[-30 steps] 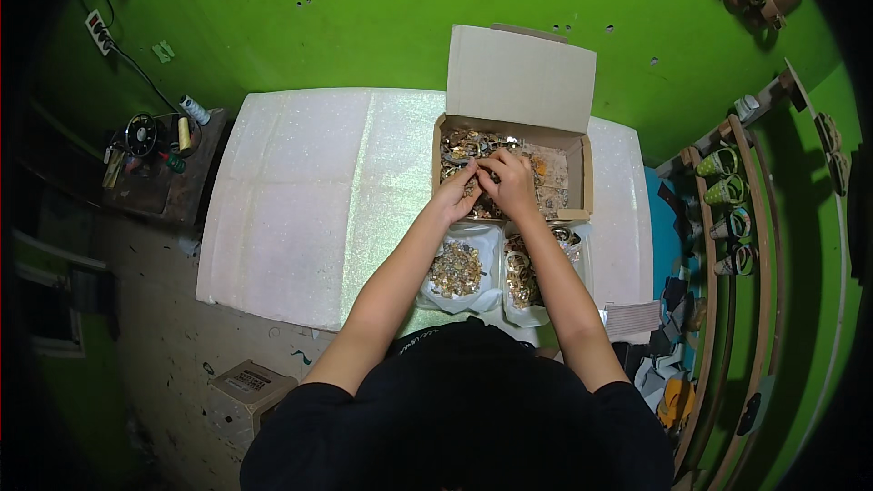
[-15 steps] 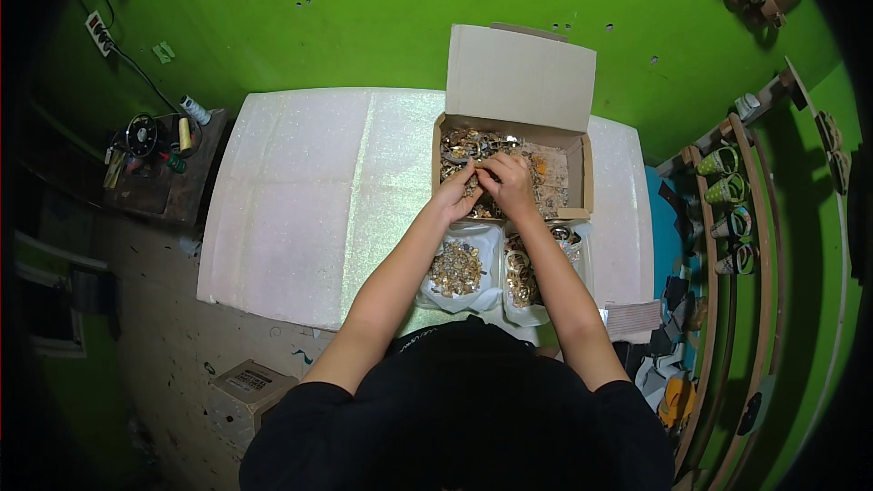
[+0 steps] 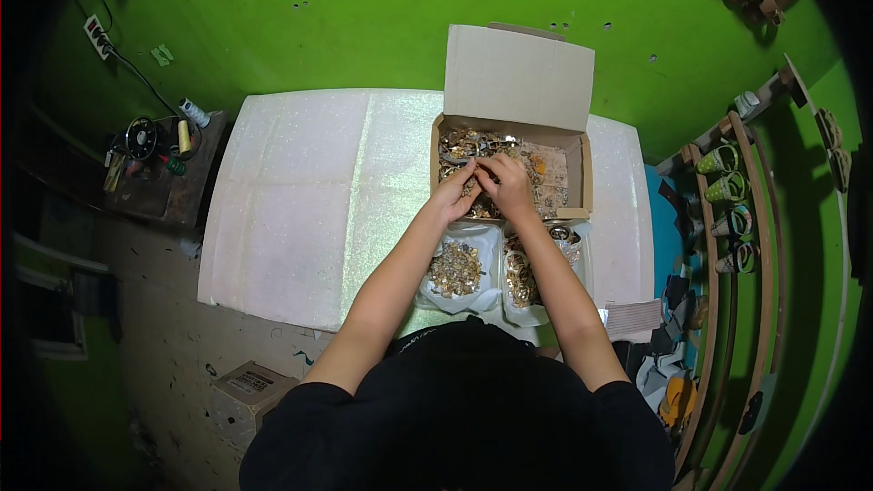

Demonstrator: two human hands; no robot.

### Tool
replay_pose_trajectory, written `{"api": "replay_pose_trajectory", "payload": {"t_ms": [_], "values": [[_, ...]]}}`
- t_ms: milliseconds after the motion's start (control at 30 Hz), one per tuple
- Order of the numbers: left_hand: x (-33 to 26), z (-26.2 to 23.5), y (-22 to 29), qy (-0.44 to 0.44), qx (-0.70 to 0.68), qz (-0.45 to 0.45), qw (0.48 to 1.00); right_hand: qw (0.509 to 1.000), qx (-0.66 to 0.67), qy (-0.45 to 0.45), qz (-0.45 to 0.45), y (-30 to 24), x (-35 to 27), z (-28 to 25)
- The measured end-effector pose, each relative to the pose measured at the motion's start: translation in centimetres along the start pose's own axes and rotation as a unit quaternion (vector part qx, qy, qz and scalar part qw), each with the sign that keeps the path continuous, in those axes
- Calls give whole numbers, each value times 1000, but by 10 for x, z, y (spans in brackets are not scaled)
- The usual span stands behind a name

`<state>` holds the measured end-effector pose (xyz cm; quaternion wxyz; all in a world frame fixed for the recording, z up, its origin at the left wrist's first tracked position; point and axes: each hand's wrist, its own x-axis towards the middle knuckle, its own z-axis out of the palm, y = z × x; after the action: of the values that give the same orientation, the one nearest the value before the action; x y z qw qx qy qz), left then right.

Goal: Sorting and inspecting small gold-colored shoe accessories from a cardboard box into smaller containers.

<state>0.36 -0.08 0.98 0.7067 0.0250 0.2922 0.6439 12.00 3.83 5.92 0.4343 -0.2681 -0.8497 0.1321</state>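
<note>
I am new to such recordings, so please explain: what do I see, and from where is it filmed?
No machine: the left hand and right hand are a person's own, bare. A fisheye camera on the head looks down, so straight edges bend. On the pale, shimmering surface stand an open cardboard box with small metallic pieces and, nearer the body, two white-lined containers with more. The hands are close together over the box; anything held is too small to make out.

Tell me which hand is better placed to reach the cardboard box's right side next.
Probably the right hand: it is nearer the right side of the open cardboard box, and the left hand would have to reach past it.
</note>
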Motion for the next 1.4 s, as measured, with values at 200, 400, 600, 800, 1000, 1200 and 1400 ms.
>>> {"api": "replay_pose_trajectory", "payload": {"t_ms": [200, 400, 600, 800, 1000, 1200, 1400], "values": [[4, -6, -1, -1, 14, 2, 1000, 999, -8, -6, -32, 1, 0, 0], [2, -1, -1, 24, 20, 10, 999, 999, -12, -2, -45, 2, -1, 2], [-4, 5, 0, 11, 8, 15, 1000, 999, -14, 8, -29, 1, -5, 5], [-3, 1, 1, -10, -1, 7, 1000, 999, 5, 26, 19, 1, -7, 9], [1, -4, -2, -31, -12, 16, 999, 1000, -3, 21, 12, 3, -7, 10], [1, -4, -2, -28, -21, 12, 999, 992, 73, 34, 94, 5, -10, 13], [-4, 0, 0, -25, 11, 2, 1000, 987, 91, 52, 122, 9, -9, 13]]}}
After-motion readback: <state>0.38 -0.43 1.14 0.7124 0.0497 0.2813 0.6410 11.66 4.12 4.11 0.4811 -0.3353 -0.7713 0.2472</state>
